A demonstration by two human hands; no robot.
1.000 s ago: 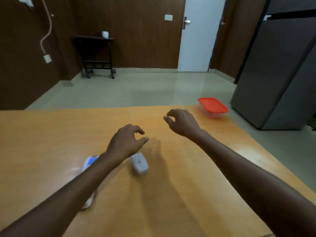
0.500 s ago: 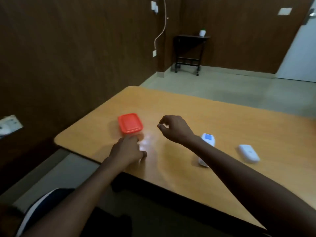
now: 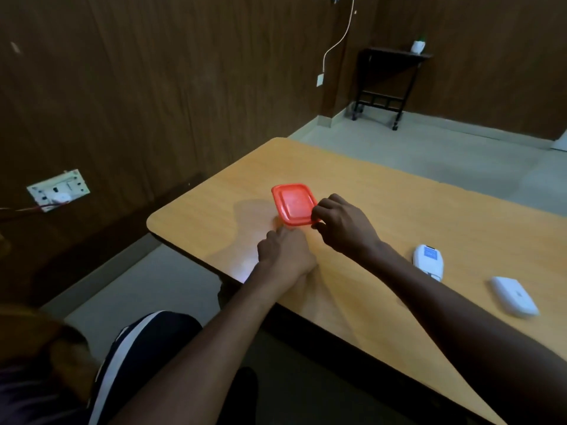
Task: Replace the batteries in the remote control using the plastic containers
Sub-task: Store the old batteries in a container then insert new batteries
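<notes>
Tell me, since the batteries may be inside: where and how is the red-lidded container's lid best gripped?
Probably at the lid's near right corner, from the person's side: its thin rim overhangs there, and the right hand already pinches it. The left hand sits at the near edge, placed to steady the base.

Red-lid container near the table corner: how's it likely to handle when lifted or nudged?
The container looks low and flat, so it probably won't tip. It seems thin plastic, likely light, and may slide on the glossy table. The right hand pinches the lid's edge, which may flex.
</notes>
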